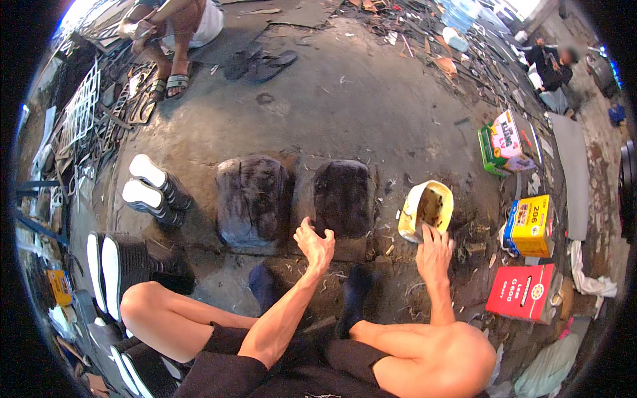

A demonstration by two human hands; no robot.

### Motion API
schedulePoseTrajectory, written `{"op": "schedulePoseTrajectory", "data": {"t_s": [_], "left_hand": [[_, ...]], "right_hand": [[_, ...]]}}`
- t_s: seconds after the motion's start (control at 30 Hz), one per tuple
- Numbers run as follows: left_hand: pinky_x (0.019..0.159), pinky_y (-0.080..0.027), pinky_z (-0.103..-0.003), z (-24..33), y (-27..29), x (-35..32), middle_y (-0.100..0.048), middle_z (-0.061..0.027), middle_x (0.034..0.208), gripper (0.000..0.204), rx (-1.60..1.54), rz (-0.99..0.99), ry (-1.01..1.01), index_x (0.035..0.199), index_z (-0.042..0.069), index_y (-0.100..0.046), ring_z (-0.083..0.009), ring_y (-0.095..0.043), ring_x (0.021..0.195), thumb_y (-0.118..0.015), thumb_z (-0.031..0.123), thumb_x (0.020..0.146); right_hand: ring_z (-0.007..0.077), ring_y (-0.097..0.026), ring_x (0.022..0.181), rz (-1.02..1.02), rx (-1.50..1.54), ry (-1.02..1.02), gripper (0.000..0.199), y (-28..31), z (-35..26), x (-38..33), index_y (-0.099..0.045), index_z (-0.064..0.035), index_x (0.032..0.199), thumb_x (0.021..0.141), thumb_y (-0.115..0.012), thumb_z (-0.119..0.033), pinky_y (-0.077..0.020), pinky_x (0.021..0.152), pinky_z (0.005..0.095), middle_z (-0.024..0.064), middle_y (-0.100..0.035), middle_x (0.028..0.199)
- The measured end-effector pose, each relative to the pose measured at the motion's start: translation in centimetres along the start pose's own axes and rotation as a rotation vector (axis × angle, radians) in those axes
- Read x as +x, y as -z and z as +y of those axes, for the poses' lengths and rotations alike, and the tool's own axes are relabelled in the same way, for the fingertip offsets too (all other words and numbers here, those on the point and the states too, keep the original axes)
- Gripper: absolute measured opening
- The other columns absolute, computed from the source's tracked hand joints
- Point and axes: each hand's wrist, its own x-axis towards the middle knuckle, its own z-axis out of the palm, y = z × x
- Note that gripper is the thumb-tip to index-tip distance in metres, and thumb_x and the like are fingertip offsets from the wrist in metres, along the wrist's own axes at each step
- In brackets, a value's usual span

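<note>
My left hand (314, 247) is over the near edge between two dark, worn, padded-looking blocks, the left block (251, 199) and the right block (342, 196). Its fingers are apart and it holds nothing. At the near rim of a cut-open, yellowed plastic container (411, 209) is my right hand (435, 255), with its fingers bent down at the rim. What they pinch, if anything, is hidden. Brown residue coats the inside of the container. My feet in dark socks rest just in front of the blocks.
Stacks of dark sandals with white soles (147, 170) stand at the left. On the right are a green-and-white tin (507, 142), a yellow tin (533, 225) and a red tin (521, 292). Scraps lie around the floor. One person (179, 40) sits far left, another (551, 73) far right.
</note>
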Motion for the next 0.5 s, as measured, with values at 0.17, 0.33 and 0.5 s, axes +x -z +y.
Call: {"op": "schedulePoseTrajectory", "data": {"t_s": [0.17, 0.33, 0.5], "left_hand": [[0.088, -0.051, -0.046, 1.1, -1.5, 2.2, -0.062, -0.0213, 0.099, 0.047, -0.266, -0.09, 0.167, 0.12, 0.001, -0.06, -0.0367, -0.063, 0.094, -0.07, 0.014, 0.076], [0.09, -0.051, -0.038, 8.5, 4.8, 4.6, -0.068, -0.0148, 0.1, 0.03, -0.539, -0.11, -0.098, 0.111, 0.002, -0.062, -0.0272, -0.065, 0.098, -0.063, 0.006, 0.081], [0.081, -0.051, -0.029, 7.8, 14.4, 8.5, -0.067, -0.0039, 0.097, 0.03, -0.641, 0.16, -0.194, 0.113, 0.0, -0.064, -0.0141, -0.062, 0.088, -0.062, 0.001, 0.083]], "right_hand": [[0.0438, -0.066, 0.089, -0.12, 0.152, -0.094, 0.037, 8.5, -2.1, -1.0, -0.067, 0.0, 0.12, 0.088, -0.055, -0.013, -0.0508, 0.082, 0.0543, 0.0259, -0.069, 0.095], [0.0473, -0.064, 0.111, 0.213, 0.435, -0.264, 0.042, 9.8, -0.4, 0.3, -0.059, 0.0028, 0.131, 0.09, -0.052, -0.009, -0.0482, 0.096, 0.0505, 0.0317, -0.066, 0.117], [0.0443, -0.062, 0.116, 0.199, 0.423, -0.246, 0.045, 8.4, -1.6, 0.9, -0.056, 0.0037, 0.136, 0.093, -0.054, -0.01, -0.046, 0.1, 0.0476, 0.0297, -0.065, 0.125]]}}
